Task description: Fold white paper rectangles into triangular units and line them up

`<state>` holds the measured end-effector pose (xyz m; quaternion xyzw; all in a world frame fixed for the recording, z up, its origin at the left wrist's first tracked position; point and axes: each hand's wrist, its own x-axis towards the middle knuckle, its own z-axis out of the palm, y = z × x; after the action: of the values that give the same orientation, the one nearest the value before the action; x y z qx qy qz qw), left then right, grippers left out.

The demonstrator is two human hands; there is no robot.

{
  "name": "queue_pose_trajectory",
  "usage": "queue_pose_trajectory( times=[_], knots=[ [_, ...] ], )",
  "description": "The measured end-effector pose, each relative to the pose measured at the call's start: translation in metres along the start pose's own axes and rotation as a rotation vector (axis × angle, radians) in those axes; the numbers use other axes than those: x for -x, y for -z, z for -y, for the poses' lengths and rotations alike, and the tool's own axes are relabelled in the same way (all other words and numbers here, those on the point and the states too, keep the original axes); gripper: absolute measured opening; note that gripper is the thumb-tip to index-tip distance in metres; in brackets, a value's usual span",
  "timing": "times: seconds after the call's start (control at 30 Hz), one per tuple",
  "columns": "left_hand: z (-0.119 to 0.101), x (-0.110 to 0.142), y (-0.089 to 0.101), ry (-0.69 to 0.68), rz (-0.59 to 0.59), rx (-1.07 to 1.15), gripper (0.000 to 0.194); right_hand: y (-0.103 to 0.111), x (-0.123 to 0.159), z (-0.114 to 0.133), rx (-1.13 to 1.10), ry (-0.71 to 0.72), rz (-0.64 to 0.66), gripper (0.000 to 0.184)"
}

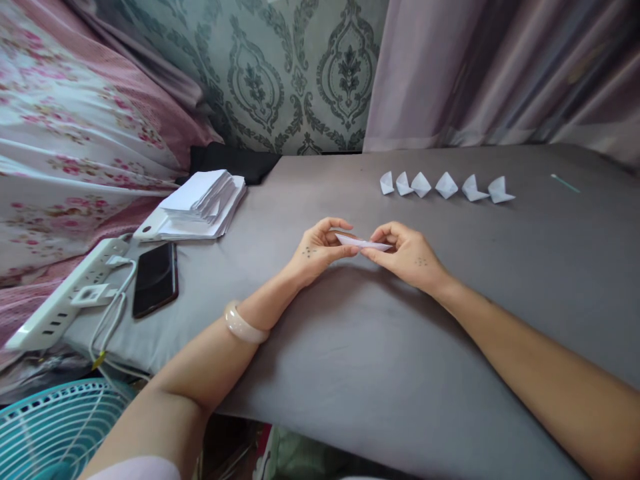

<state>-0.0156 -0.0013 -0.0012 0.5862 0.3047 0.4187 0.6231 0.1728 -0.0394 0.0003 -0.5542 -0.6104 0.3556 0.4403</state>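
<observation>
Between my two hands is a small piece of folded white paper [367, 244], long and narrow with pointed ends. My left hand [319, 252] pinches its left part, thumb in front and fingers behind. On the other side my right hand [407, 257] grips the right part in the same way, the thumbs almost touching. Both hands are just above the grey surface [350, 373]. Beyond them stands a row of several folded white paper shapes [447, 186] with pointed tops.
At the left lie a stack of white paper [200, 203], a dark phone [156, 280] and a white power strip [75, 293] with cables. A black cloth [235, 162] is behind the stack. A thin stick [566, 184] lies far right. A teal fan [60, 427] stands at lower left.
</observation>
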Motion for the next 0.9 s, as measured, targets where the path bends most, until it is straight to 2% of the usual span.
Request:
queue_pose_trajectory(
  times=[0.13, 0.33, 0.73, 0.9],
  knots=[
    [0.002, 0.000, 0.001, 0.057, 0.012, 0.022, 0.049, 0.002, -0.001, 0.002, -0.082, -0.068, 0.079, 0.036],
    [0.004, -0.001, 0.002, 0.154, -0.032, 0.087, 0.048, 0.001, -0.001, 0.004, -0.107, -0.127, 0.097, 0.033],
    [0.001, -0.001, 0.000, 0.185, -0.058, 0.116, 0.050, 0.000, -0.001, 0.005, -0.085, -0.130, 0.071, 0.028],
    [-0.003, 0.000, -0.003, 0.191, -0.064, 0.141, 0.048, 0.002, -0.001, 0.011, -0.064, -0.169, 0.121, 0.025]
  ],
)
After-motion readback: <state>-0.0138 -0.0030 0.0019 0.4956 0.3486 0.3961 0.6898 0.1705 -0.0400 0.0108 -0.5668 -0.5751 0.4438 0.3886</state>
